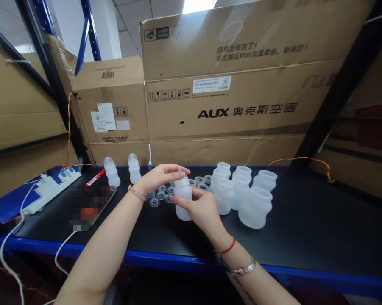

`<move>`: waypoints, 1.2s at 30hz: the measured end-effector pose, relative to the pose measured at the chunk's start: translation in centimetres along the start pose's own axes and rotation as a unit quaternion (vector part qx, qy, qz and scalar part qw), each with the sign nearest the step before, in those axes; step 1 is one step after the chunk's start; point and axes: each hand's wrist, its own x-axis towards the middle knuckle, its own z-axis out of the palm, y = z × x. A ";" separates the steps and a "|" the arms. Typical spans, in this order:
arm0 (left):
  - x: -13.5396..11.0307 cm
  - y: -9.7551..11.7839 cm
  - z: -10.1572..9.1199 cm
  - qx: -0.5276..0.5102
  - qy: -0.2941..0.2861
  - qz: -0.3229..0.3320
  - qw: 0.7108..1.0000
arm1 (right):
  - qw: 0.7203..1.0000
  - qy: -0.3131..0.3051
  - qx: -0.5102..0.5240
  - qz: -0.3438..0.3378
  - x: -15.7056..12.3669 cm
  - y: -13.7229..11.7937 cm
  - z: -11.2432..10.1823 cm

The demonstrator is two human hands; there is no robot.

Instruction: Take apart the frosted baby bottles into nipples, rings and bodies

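Right hand (pixel 203 209) clamped on translucent plastic bottle (pixel 182 199) at twelve o'clock; left hand (pixel 160 178) curled over its top, contact unclear. Hands close together. Small round caps (pixel 160 195) at eleven, two upright bottles (pixel 112 173) beyond; wider bottles (pixel 241 190) clustered at one.

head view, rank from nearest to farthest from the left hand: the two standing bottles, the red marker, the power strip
1. Nearer standing bottle, just left of the left hand, at the table's back.
2. Farther standing bottle, further left along the back.
3. Red marker, left of that bottle.
4. White power strip, farthest left, at the table's left end.
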 end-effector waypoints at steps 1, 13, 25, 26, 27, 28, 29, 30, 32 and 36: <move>-0.1 0.1 -0.3 -0.038 -0.022 0.001 0.999 | 1.000 -0.003 -0.002 -0.001 0.0 0.1 0.0; 0.1 0.0 0.5 0.106 0.035 -0.023 0.994 | 1.000 -0.010 -0.004 -0.008 0.2 0.1 -0.1; -0.5 0.5 -0.9 -0.010 -0.040 0.014 0.999 | 1.000 -0.016 0.025 -0.008 0.4 0.6 -0.1; -0.4 0.5 -0.7 0.014 -0.024 0.012 1.000 | 1.000 -0.016 0.023 -0.008 0.4 0.7 -0.1; -0.3 0.4 -0.5 0.040 -0.007 0.007 0.999 | 1.000 -0.015 0.019 -0.010 0.4 0.7 -0.1; -0.2 0.3 -0.2 0.065 0.010 0.000 0.998 | 1.000 -0.014 0.015 -0.012 0.5 0.8 -0.1; -0.1 0.2 0.0 0.087 0.023 -0.008 0.996 | 1.000 -0.014 0.012 -0.013 0.5 0.8 0.0; 0.0 0.1 0.2 0.102 0.029 -0.016 0.994 | 1.000 -0.013 0.010 -0.014 0.4 0.8 0.0; 0.0 0.0 0.3 0.107 0.022 -0.021 0.994 | 1.000 -0.010 0.009 -0.014 0.4 0.8 0.0; -0.3 0.1 -0.4 0.019 -0.029 0.005 0.999 | 1.000 -0.010 0.016 -0.011 0.3 0.5 -0.2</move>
